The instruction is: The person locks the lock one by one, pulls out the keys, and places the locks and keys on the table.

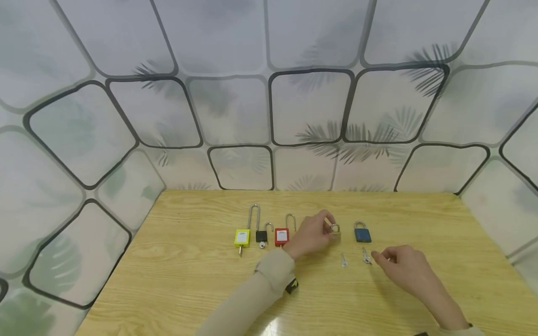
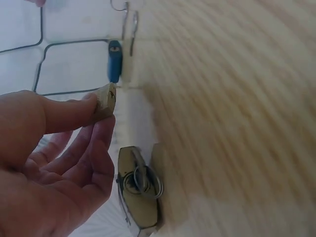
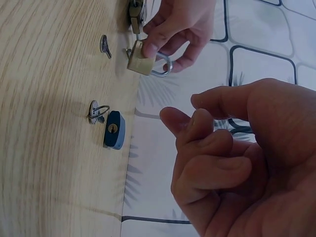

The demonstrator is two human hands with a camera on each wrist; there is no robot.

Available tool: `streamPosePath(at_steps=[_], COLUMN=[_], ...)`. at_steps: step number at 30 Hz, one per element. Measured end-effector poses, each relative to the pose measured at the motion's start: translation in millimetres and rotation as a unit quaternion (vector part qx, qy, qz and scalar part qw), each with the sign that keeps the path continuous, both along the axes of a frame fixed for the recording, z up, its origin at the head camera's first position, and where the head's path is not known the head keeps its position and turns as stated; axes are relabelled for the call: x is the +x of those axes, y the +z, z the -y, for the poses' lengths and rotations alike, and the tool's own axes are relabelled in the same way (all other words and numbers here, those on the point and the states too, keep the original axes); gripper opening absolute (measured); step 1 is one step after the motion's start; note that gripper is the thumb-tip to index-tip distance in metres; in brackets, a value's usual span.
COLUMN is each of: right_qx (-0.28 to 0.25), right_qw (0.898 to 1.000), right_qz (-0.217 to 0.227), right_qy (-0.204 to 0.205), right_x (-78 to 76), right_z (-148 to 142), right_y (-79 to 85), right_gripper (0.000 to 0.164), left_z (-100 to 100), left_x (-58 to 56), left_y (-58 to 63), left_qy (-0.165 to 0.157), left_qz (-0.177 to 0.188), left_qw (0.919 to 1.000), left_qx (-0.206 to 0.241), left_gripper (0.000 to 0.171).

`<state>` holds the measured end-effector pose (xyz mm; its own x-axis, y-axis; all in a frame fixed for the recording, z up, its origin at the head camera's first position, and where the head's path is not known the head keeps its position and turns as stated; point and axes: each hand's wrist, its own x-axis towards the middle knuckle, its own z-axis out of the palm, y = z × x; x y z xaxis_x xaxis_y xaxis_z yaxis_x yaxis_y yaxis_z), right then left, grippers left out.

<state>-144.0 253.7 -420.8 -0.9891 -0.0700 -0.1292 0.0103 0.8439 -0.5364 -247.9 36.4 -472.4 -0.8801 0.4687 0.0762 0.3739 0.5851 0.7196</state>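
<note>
My left hand [image 1: 310, 235] pinches a small brass padlock [image 3: 140, 60] between thumb and fingers, its metal shackle pointing away from the table in the right wrist view. Beside that hand, a larger brass-coloured padlock [image 2: 136, 197] has a key and ring at its keyhole; the left hand hides it in the head view. My right hand [image 1: 404, 270] hovers over the table with loosely bent fingers, holding nothing. Nearest to it lie keys on a ring [image 1: 366, 256]. Behind them is a blue padlock [image 1: 363, 234], shackle toward the wall. A single key [image 1: 344, 260] lies between the hands.
Left of my left hand lie a yellow padlock [image 1: 242, 237] with a long shackle, a small black padlock [image 1: 261, 236] with its shackle raised, and a red padlock [image 1: 281, 236]. Patterned fabric [image 1: 311, 107] encloses the back and sides of the wooden table [image 1: 176, 280].
</note>
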Motion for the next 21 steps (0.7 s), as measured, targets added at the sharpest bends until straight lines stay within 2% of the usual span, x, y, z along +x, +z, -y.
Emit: streamPosePath(at_steps=[2, 6, 12, 15, 21], right_qx=[0.002, 0.001, -0.005, -0.004, -0.005], right_qw=[1.000, 1.000, 1.000, 1.000, 1.000], right_qz=[0.002, 0.009, 0.009, 0.003, -0.005], right_qy=[-0.002, -0.004, -0.003, -0.001, 0.000], right_x=[-0.3, 0.2, 2.1, 2.5, 3.0], right_z=[0, 0, 0, 0, 1], right_y=[-0.2, -0.3, -1.9, -2.8, -4.5], right_gripper=[0.036, 0.034, 0.034, 0.033, 0.032], left_z=[-4, -11, -17, -20, -22], left_x=[-1.1, -1.5, -4.4, -6.3, -8.6], left_y=[-1.8, -2.5, -4.3, -4.3, -0.5], left_qy=[-0.010, -0.020, -0.024, -0.022, -0.013], left_qz=[0.004, -0.010, -0.064, -0.080, -0.081], left_qw=[0.9999, 0.9991, 0.9934, 0.9898, 0.9839], left_qx=[-0.009, -0.037, -0.092, -0.116, -0.158], left_gripper=[0.031, 0.033, 0.032, 0.035, 0.038])
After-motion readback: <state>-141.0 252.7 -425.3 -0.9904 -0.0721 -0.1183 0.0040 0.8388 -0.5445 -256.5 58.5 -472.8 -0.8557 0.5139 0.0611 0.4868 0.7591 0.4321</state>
